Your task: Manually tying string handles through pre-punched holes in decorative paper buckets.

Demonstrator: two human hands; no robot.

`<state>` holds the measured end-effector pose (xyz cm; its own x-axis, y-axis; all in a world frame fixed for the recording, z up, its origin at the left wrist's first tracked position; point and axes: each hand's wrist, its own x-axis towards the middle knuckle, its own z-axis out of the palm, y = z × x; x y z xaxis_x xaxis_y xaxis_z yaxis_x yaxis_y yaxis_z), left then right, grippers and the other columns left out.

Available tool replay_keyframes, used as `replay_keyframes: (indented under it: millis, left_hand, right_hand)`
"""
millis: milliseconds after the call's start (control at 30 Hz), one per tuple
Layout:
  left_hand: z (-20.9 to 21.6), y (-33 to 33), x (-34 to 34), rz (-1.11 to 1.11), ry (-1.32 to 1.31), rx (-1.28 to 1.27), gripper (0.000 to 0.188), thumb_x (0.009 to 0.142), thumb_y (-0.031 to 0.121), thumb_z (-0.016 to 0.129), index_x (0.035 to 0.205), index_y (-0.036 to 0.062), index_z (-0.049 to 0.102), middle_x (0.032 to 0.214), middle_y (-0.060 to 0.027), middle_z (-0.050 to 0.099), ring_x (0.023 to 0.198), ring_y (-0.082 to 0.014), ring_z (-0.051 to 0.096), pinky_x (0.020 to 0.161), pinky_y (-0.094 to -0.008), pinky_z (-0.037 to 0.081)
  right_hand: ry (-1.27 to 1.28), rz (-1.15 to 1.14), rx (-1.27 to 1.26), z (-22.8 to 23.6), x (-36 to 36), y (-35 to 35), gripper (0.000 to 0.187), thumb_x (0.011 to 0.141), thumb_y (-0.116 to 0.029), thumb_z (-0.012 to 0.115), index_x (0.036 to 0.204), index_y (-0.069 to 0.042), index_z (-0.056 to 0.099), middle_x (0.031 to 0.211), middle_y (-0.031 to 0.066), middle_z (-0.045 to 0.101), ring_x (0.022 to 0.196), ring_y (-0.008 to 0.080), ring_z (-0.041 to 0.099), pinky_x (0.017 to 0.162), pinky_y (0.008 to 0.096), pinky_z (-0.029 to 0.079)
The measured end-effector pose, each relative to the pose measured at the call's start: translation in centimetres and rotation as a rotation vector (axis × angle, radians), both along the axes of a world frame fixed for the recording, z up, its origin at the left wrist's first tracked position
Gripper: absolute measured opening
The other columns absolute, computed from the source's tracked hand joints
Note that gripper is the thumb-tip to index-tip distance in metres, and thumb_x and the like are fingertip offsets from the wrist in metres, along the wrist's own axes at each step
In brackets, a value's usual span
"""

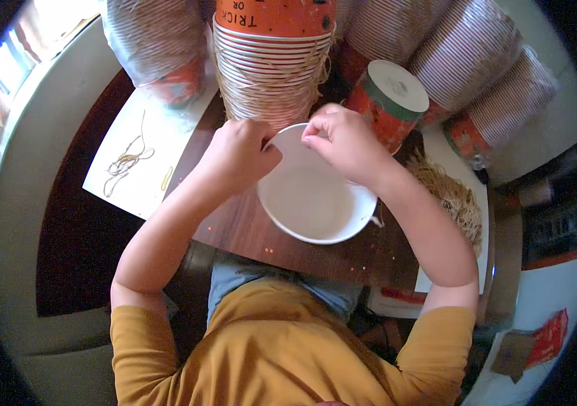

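A white-lined paper bucket (315,196) stands mouth up on the brown table in front of me, its inside bare. My left hand (244,152) is closed at the bucket's far left rim, fingers curled and thumb pressed in. On the other side of the far rim, my right hand (342,139) pinches thumb against forefinger. Whatever thin thing lies in either pinch is too small or hidden to make out. A short pale cord end (376,221) sticks out at the bucket's right side.
Behind my hands rises a tall stack of orange paper buckets (271,74). An upturned orange and green bucket (397,95) stands to its right. Plastic-wrapped stacks (468,54) line the back. Loose cords (126,162) lie on white paper at left, a cord bundle (447,196) at right.
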<state>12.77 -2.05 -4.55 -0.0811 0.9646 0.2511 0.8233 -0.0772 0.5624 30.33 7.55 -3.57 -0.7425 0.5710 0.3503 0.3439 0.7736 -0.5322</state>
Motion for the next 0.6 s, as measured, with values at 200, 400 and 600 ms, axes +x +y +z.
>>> replay_keyframes:
  millis: [200, 400, 600]
  left_hand:
    - [-0.1, 0.4, 1.0, 0.025, 0.118, -0.021, 0.020, 0.071, 0.012, 0.058, 0.083, -0.0001, 0.067, 0.069, -0.0228, 0.062, 0.066, -0.0382, 0.064, 0.066, -0.0440, 0.052]
    - [-1.2, 0.4, 1.5, -0.022, 0.048, 0.045, 0.017, 0.069, 0.012, 0.058, 0.079, -0.0011, 0.065, 0.072, -0.0258, 0.061, 0.073, -0.0409, 0.063, 0.068, -0.0461, 0.051]
    - [0.7, -0.6, 2.2, 0.044, 0.086, -0.087, 0.020, 0.070, 0.017, 0.059, 0.071, -0.0030, 0.061, 0.069, -0.0250, 0.060, 0.068, -0.0395, 0.063, 0.064, -0.0463, 0.051]
  right_hand:
    - [-0.149, -0.103, -0.011, 0.4, 0.9, -2.8, 0.011, 0.079, -0.007, 0.065, 0.083, 0.003, 0.066, 0.090, 0.0154, 0.059, 0.081, 0.0310, 0.061, 0.074, 0.0382, 0.049]
    - [-0.154, -0.113, 0.015, 0.5, 1.6, -3.7, 0.011, 0.079, -0.007, 0.065, 0.084, 0.003, 0.066, 0.089, 0.0160, 0.059, 0.080, 0.0322, 0.061, 0.073, 0.0393, 0.049]
    - [-0.144, -0.122, 0.004, 0.4, 2.2, -3.5, 0.011, 0.079, -0.008, 0.065, 0.083, 0.003, 0.065, 0.088, 0.0156, 0.059, 0.079, 0.0323, 0.061, 0.072, 0.0399, 0.048]
